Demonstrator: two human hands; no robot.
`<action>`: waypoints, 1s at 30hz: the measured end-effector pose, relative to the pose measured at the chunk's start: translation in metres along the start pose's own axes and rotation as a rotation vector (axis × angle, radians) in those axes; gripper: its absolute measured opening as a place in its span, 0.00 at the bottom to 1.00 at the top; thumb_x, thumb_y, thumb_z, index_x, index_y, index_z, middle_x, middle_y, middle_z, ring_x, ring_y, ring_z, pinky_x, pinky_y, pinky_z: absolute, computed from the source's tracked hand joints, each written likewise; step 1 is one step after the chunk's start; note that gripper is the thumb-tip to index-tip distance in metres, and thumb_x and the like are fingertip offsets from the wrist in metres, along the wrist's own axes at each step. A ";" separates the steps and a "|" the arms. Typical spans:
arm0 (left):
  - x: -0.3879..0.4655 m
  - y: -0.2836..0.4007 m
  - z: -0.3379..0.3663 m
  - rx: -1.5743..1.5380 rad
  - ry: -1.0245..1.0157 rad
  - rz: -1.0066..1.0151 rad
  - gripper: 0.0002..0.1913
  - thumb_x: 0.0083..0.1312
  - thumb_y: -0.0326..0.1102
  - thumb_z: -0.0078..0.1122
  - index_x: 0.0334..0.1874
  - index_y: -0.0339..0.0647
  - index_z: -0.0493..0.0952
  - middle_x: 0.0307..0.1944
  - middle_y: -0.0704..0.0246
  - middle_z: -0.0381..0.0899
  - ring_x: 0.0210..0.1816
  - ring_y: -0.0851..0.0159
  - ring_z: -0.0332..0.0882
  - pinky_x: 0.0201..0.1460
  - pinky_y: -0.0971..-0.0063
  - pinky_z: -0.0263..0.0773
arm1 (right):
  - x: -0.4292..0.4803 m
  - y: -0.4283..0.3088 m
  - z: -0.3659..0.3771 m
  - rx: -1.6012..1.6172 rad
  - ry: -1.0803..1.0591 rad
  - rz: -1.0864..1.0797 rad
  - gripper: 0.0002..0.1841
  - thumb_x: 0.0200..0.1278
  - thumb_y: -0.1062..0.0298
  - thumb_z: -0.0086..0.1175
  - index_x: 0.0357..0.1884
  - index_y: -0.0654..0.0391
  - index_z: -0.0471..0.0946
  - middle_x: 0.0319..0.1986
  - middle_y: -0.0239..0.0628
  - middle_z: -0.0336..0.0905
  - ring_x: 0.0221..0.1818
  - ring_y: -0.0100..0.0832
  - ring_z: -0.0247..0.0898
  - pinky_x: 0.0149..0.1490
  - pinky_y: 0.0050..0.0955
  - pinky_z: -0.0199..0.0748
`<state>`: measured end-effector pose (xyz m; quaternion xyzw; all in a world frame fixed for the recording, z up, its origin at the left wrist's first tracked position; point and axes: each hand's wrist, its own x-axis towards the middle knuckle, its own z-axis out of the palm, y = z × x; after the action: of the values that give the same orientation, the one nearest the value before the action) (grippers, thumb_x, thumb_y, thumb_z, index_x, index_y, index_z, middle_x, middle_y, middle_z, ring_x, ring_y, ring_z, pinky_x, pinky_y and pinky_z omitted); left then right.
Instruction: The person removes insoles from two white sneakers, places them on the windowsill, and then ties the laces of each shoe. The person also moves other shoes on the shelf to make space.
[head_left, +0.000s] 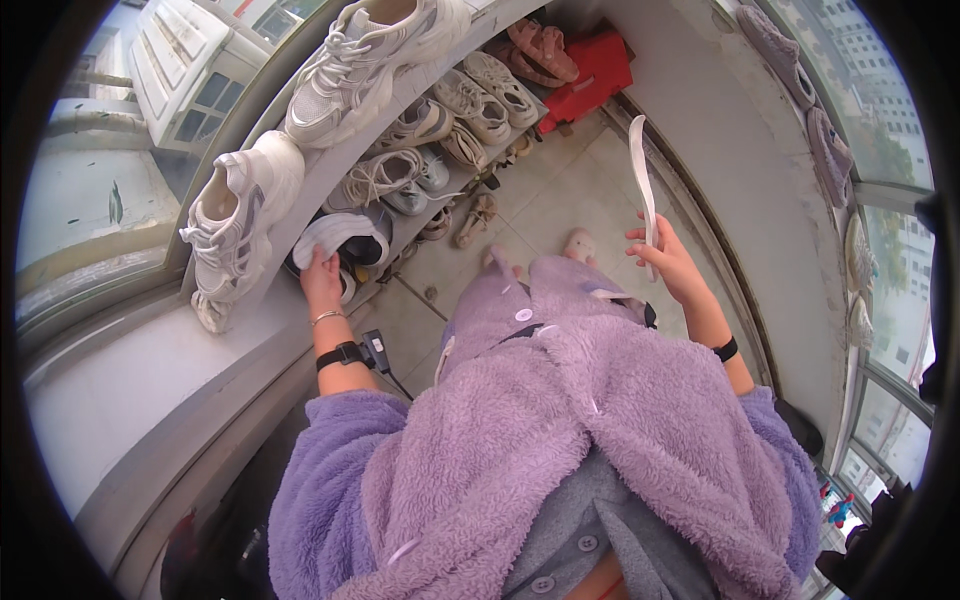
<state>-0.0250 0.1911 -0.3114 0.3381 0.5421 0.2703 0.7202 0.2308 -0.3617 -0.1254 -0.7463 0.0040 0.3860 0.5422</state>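
My right hand (667, 255) holds a thin white shoe insole (642, 176) upright on its edge, off to the right of my knees. On the left, my left hand (322, 281) grips a white ridged item (330, 231), perhaps an insole or a shoe part; which one I cannot tell. It lies over a dark shoe (367, 244) at the near end of the shoe rack. Lace-up sneakers (382, 174) stand just beyond it, beside silvery shoes (420, 186).
Large white sneakers (232, 217) stand on the window ledge (262, 300) at left. A red box (589, 79) and pink sandals (541, 51) are at the far end. A sandal (475, 220) lies on the tiled floor. Slippers (829, 154) line the right sill.
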 end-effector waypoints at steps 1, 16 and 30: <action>0.012 0.003 -0.018 -0.038 0.081 0.055 0.18 0.75 0.33 0.60 0.63 0.38 0.72 0.57 0.64 0.81 0.57 0.62 0.82 0.58 0.66 0.79 | 0.001 0.001 0.000 -0.013 -0.018 -0.005 0.40 0.62 0.60 0.64 0.72 0.62 0.58 0.53 0.39 0.77 0.46 0.27 0.74 0.48 0.29 0.72; -0.141 -0.015 0.092 0.259 -0.370 -0.037 0.28 0.77 0.45 0.55 0.73 0.37 0.65 0.70 0.58 0.72 0.68 0.58 0.74 0.68 0.64 0.66 | -0.038 0.005 -0.001 -0.457 0.086 -0.250 0.45 0.55 0.53 0.72 0.72 0.55 0.62 0.49 0.46 0.81 0.51 0.40 0.79 0.52 0.37 0.78; -0.503 -0.178 0.354 0.808 -1.369 -0.216 0.17 0.73 0.43 0.64 0.57 0.39 0.80 0.47 0.69 0.85 0.42 0.70 0.85 0.44 0.75 0.84 | -0.224 0.099 -0.149 -0.859 0.734 -0.501 0.50 0.46 0.55 0.76 0.75 0.42 0.64 0.53 0.37 0.78 0.50 0.42 0.79 0.54 0.41 0.78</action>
<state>0.1866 -0.3695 -0.0846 0.6090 0.0659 -0.2854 0.7371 0.1166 -0.6165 -0.0580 -0.9603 -0.1409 -0.0680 0.2308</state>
